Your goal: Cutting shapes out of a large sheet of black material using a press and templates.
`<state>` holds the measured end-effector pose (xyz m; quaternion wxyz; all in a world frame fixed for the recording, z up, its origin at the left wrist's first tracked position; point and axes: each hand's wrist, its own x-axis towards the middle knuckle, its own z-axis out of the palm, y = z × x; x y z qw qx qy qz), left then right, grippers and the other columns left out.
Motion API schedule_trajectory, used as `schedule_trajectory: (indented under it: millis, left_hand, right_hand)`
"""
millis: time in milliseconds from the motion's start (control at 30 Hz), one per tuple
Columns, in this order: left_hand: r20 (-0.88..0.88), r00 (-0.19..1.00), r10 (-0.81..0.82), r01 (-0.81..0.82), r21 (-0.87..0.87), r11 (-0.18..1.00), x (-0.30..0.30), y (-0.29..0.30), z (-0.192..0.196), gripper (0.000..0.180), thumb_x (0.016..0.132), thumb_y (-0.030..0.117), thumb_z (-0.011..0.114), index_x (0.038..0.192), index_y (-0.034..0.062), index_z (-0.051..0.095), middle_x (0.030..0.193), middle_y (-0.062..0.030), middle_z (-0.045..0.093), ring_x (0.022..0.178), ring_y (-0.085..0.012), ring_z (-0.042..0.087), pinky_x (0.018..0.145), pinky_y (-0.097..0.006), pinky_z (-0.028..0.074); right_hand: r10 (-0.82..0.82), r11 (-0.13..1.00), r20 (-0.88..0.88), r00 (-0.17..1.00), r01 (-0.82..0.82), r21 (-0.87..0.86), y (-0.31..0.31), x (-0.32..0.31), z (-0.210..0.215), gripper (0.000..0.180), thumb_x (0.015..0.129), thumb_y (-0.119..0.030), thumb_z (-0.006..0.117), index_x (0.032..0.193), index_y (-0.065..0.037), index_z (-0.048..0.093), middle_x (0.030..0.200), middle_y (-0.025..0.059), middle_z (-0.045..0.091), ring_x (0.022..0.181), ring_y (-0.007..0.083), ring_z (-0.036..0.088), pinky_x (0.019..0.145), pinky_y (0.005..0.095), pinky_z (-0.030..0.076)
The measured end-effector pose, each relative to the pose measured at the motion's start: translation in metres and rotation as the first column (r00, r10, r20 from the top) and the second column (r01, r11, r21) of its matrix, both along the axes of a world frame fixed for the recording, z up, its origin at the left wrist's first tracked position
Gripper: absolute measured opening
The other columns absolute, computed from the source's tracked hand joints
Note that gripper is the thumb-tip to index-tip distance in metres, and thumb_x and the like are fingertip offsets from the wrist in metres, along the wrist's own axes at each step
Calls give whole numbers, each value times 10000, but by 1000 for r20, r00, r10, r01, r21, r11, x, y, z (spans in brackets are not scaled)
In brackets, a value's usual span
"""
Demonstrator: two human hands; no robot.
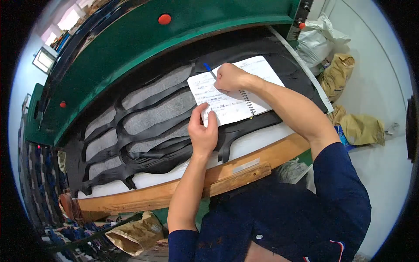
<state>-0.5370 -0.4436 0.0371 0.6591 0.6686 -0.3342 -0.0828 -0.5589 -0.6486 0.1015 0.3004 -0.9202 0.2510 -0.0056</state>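
An open spiral-bound notebook [267, 75] with handwritten pages lies tilted on black sheet material with cut-out openings [152, 131]. My right hand [231, 77] is closed around a blue pen [208, 68] over the upper part of the left page. The pen's tip is hidden behind my fingers. My left hand [204, 131] rests at the notebook's lower left corner, thumb and forefinger apart on the page edge; its other fingers are partly hidden.
A green machine beam [131, 48] with a red button [164, 19] spans the far side. A wooden rail [148, 194] runs along the near edge. White plastic bags [315, 46] and brown sacks [338, 76] stand at the right; another paper sack [135, 233] lies below left.
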Motion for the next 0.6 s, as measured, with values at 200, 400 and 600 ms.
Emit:
schedule_trajectory:
  millis: [200, 400, 600]
  left_hand:
    - [72, 997, 10, -7, -35, 999, -1, 0, -2, 268, 877, 62, 627, 1110, -69, 608, 969, -133, 670, 892, -172, 618, 808, -295, 493]
    - [57, 998, -7, 8, -19, 1000, -3, 2, -1, 266, 879, 55, 630, 1117, -61, 607, 966, -128, 670, 882, -151, 613, 808, -286, 492]
    - [64, 998, 7, -6, -11, 1000, -1, 6, -2, 271, 875, 36, 630, 1123, -69, 601, 981, -136, 668, 900, -155, 614, 816, -281, 490]
  right_hand:
    - [-41, 995, -125, 991, 29, -98, -7, 5, 7, 328, 695, -174, 645, 880, 92, 698, 929, 295, 677, 933, 365, 686, 795, 400, 534]
    - [-197, 851, 154, 968, 91, 517, -17, 15, -2, 262, 824, -151, 625, 664, 55, 638, 601, 144, 634, 478, 226, 595, 468, 356, 491]
    - [-390, 751, 416, 822, 23, 660, -45, -47, 19, 164, 861, -172, 617, 841, -11, 593, 688, 83, 624, 499, 122, 574, 421, 263, 454]
